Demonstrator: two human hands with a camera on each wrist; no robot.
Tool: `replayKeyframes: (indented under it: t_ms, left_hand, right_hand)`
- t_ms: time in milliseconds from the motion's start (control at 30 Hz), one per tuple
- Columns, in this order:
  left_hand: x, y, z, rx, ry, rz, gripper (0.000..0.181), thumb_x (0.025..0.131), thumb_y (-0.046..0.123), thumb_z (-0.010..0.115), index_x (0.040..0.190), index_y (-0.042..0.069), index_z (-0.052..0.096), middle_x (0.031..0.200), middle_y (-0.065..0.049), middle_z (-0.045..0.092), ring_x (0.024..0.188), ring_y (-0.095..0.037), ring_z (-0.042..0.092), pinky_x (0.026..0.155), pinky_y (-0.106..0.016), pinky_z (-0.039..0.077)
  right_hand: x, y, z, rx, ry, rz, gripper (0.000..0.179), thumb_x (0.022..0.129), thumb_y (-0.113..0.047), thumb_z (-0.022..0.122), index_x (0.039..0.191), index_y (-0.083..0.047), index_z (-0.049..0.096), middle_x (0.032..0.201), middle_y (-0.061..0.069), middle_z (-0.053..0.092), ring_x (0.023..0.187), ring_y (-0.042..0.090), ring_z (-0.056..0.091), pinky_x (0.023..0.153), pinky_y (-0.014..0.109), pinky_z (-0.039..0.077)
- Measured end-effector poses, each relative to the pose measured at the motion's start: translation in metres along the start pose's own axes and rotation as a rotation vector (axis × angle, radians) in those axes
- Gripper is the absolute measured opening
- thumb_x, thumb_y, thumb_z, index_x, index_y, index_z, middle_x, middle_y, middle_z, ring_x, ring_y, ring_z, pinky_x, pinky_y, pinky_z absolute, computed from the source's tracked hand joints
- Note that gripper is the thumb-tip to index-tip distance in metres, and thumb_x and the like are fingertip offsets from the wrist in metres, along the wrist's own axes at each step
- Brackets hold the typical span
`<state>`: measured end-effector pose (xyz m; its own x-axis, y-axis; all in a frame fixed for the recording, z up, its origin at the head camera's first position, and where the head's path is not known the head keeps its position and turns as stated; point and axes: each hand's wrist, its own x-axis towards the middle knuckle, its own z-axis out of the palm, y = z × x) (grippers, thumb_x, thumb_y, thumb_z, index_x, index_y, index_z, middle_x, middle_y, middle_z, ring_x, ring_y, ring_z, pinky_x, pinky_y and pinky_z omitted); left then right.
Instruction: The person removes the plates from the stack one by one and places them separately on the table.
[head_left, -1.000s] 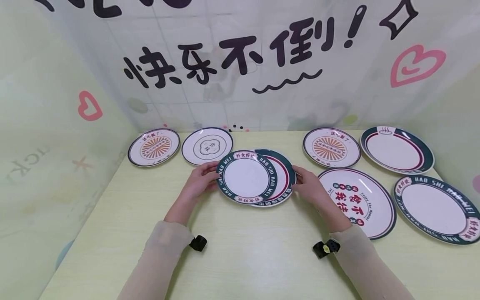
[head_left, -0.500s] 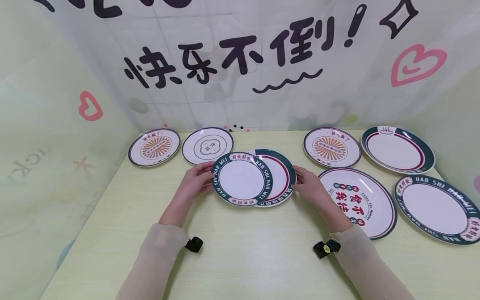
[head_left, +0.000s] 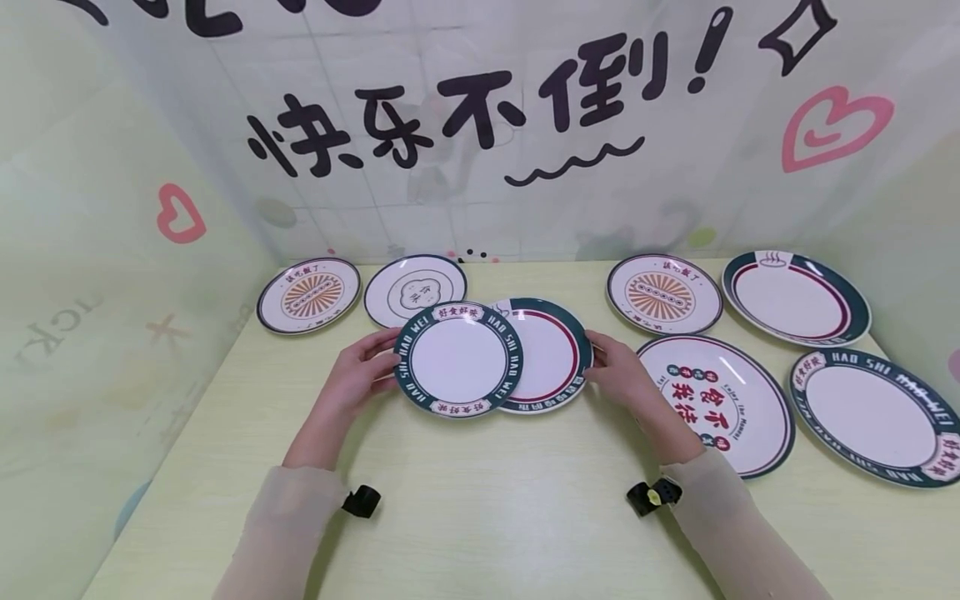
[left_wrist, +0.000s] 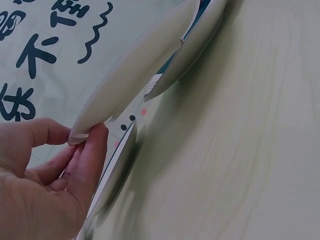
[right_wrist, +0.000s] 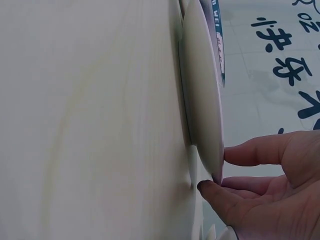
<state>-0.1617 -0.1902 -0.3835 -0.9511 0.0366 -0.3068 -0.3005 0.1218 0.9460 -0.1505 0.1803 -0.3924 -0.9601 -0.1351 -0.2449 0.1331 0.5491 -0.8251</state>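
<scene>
My left hand (head_left: 360, 375) pinches the left rim of a white plate (head_left: 457, 358) with a green lettered border. In the left wrist view, thumb and fingers (left_wrist: 92, 155) grip its edge, and the plate tilts above the table. Part of it overlaps a second white plate (head_left: 551, 354) with a green and red border. At that second plate's right rim, my right hand (head_left: 618, 367) pinches the edge, thumb on one face and fingers (right_wrist: 215, 195) on the other in the right wrist view. The left side of the second plate is hidden under the first.
Behind left lie a sunburst plate (head_left: 309, 296) and a plate with a flower outline (head_left: 417, 293). On the right are another sunburst plate (head_left: 663, 296), a green-rimmed plate (head_left: 791, 300), a plate with red characters (head_left: 727, 383) and a green lettered plate (head_left: 870, 417). A printed wall (head_left: 465, 217) stands behind.
My left hand has moved left with the green lettered plate, uncovering more of the second plate. The right hand and the second plate stay in place.
</scene>
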Motion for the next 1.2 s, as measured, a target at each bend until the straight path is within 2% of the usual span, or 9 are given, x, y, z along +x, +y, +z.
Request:
replayKeyframes:
  t_ms: [267,367,467,567,667,933,1200]
  left_hand:
    - [-0.012,-0.005,-0.031,-0.008,0.019,-0.042,0.059,0.1,0.004,0.054,0.155,0.011,0.036,0.154,-0.014,0.041,0.088,-0.001,0.067,0.074,-0.019,0.06]
    - [-0.016,-0.008,-0.044,-0.023,0.032,-0.04,0.06,0.1,0.005,0.055,0.156,0.01,0.034,0.145,-0.008,0.048,0.089,-0.001,0.067,0.076,-0.019,0.06]
    - [-0.021,-0.012,-0.057,-0.05,0.038,-0.035,0.062,0.099,0.004,0.056,0.156,0.008,0.032,0.13,0.004,0.055,0.089,-0.001,0.067,0.077,-0.019,0.06]
    - [-0.025,-0.017,-0.069,-0.069,0.045,-0.045,0.063,0.099,0.005,0.056,0.157,0.008,0.03,0.117,0.014,0.057,0.087,-0.001,0.067,0.077,-0.019,0.06]
    - [-0.028,-0.022,-0.08,-0.084,0.057,-0.068,0.064,0.1,0.006,0.057,0.157,0.009,0.029,0.11,0.019,0.058,0.086,-0.001,0.066,0.076,-0.019,0.06]
    - [-0.033,-0.035,-0.107,-0.065,0.1,-0.129,0.067,0.1,0.009,0.057,0.159,0.012,0.026,0.102,0.024,0.059,0.085,0.0,0.064,0.076,-0.019,0.06]
    - [-0.034,-0.043,-0.134,-0.11,0.106,-0.126,0.063,0.1,0.007,0.057,0.157,0.014,0.03,0.094,0.025,0.064,0.081,-0.001,0.065,0.073,-0.02,0.061]
  right_hand:
    - [0.0,0.0,0.0,0.003,-0.003,0.0,0.065,0.096,0.001,0.053,0.155,0.004,0.025,0.16,0.026,0.029,0.148,0.039,0.032,0.122,0.047,0.031]
    - [0.001,0.0,0.0,0.005,-0.005,0.002,0.066,0.096,0.001,0.053,0.155,0.003,0.025,0.16,0.026,0.029,0.148,0.039,0.032,0.122,0.048,0.031]
    - [0.001,0.0,0.0,0.006,-0.004,0.011,0.066,0.097,0.001,0.053,0.156,0.002,0.025,0.16,0.025,0.029,0.148,0.038,0.032,0.122,0.048,0.031]
    - [0.001,0.0,0.0,0.005,-0.003,0.014,0.066,0.097,0.0,0.053,0.156,0.002,0.025,0.161,0.024,0.029,0.148,0.038,0.031,0.122,0.048,0.031]
    - [0.001,0.001,0.0,0.006,-0.002,0.016,0.066,0.096,0.0,0.053,0.156,0.002,0.026,0.161,0.024,0.029,0.148,0.038,0.032,0.122,0.048,0.031]
    - [0.0,0.005,0.0,0.013,0.003,0.02,0.066,0.095,0.002,0.054,0.155,0.003,0.025,0.16,0.025,0.03,0.147,0.039,0.034,0.121,0.048,0.032]
    - [0.001,0.003,0.001,0.007,0.01,0.017,0.065,0.096,0.0,0.054,0.156,0.001,0.027,0.16,0.024,0.03,0.148,0.038,0.033,0.122,0.048,0.031]
